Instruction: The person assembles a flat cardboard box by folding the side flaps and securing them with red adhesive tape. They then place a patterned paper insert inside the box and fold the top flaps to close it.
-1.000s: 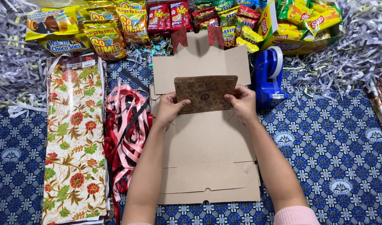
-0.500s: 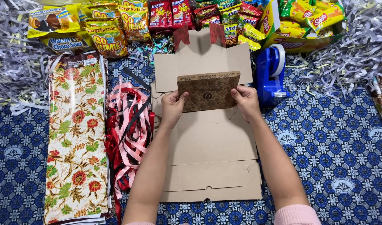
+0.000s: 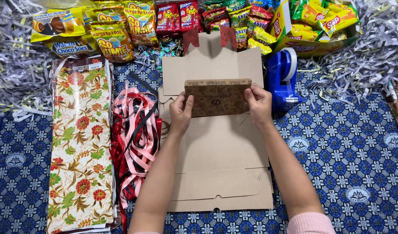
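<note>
Both hands, the left hand and right hand, pinch a patterned brown cardboard flap upright at its ends, squaring its fold above the flat unfolded cardboard box blank beneath them.

The patterned flap hides part of the flat cardboard box behind it.

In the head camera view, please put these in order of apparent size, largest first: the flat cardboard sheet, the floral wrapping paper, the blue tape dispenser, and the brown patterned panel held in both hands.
1. flat cardboard sheet
2. floral wrapping paper, though the arms hide part of the sheet, so the top two are close
3. brown patterned panel, raised nearer the camera, so perhaps flattered
4. blue tape dispenser
</note>
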